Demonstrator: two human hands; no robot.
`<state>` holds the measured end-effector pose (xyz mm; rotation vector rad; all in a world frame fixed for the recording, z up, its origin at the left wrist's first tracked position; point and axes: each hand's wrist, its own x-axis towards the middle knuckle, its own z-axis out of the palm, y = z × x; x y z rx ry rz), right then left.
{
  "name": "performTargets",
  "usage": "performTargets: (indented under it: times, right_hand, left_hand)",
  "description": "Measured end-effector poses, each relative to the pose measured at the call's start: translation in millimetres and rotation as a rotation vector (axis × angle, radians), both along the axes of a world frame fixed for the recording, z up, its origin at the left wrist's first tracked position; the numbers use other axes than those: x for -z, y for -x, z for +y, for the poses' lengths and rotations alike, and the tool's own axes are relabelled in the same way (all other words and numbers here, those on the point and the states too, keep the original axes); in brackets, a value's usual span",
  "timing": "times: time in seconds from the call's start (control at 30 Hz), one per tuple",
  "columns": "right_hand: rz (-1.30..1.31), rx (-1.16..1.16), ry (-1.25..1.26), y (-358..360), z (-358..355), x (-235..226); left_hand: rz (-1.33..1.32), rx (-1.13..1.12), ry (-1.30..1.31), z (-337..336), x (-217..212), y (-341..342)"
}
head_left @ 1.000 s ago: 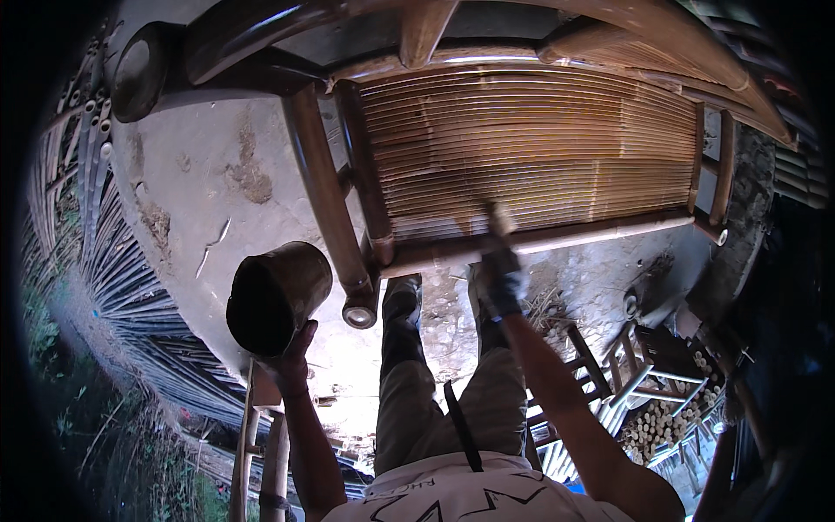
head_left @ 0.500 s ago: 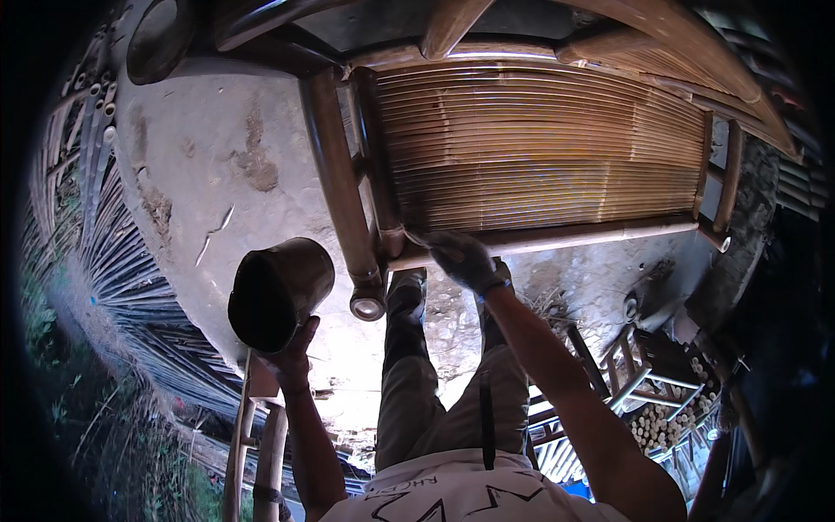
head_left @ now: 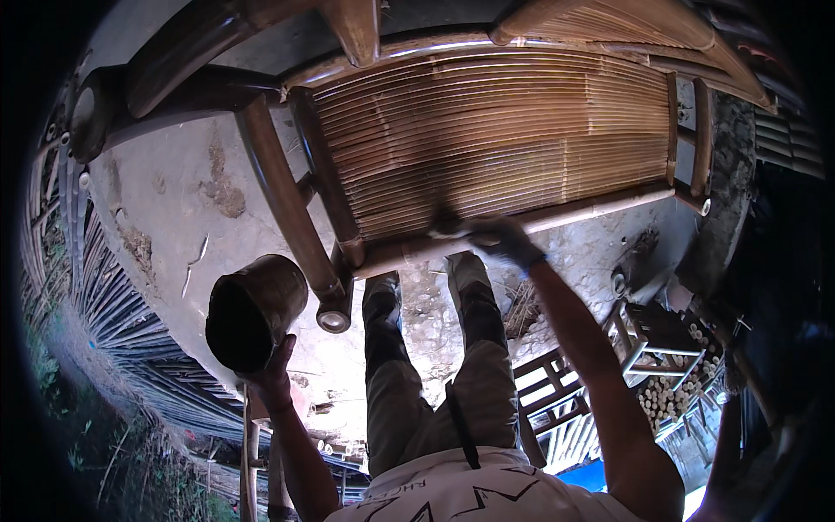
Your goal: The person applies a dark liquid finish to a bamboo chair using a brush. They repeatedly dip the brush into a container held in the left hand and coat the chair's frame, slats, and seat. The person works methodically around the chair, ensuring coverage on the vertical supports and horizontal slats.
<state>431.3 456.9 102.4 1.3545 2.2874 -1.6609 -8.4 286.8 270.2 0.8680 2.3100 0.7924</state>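
In front of me stands a bamboo bench with a slatted seat (head_left: 522, 122) and a round front rail (head_left: 600, 207). My right hand (head_left: 504, 239), in a grey glove, is closed around a brush (head_left: 446, 222) at this rail, a little right of the seat's front left corner. The brush's dark bristles point away from me over the seat edge; its handle is mostly hidden by the glove. Off to the left, my left hand (head_left: 273, 374) grips a round pot (head_left: 283, 287) from below and beside. The pot tilts with its mouth toward the left, and its inside is too dark to make out.
Thick bamboo posts (head_left: 287, 196) form the bench's left side, and its arm and back poles rise at the far side. Long bamboo poles (head_left: 130, 317) lie at the left. A small bamboo stool (head_left: 665, 344) and cut bamboo ends (head_left: 674, 396) are at the lower right.
My right hand has slid rightward along the front rail from the bench's left corner, and the brush now shows more plainly. The pot remains in my left hand. The whole view has shifted slightly.
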Motion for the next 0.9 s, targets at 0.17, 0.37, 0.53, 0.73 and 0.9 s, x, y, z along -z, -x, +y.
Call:
performTargets:
  times: [0.17,0.37,0.53,0.73,0.9]
  right_hand:
    - [-0.149,0.279,-0.113,-161.5,31.4,-19.6]
    - [-0.087,1.088,-0.509,-191.4,24.9,46.7]
    - [-0.175,0.848,-0.402,47.3,-9.6,68.8]
    - [0.118,0.687,-0.140,62.4,9.5,38.4]
    - [0.024,1.197,-0.206,-113.1,33.4,8.6]
  left_hand:
    - [-0.100,-0.016,0.033,5.9,-5.6,-13.6]
    - [-0.134,0.038,-0.015,18.3,-3.8,-20.0]
    - [-0.208,-0.018,-0.015,42.8,-13.2,-37.1]
    - [-0.124,0.075,-0.013,22.6,-4.0,-19.2]
    - [-0.105,-0.026,-0.051,16.3,-12.0,-19.5]
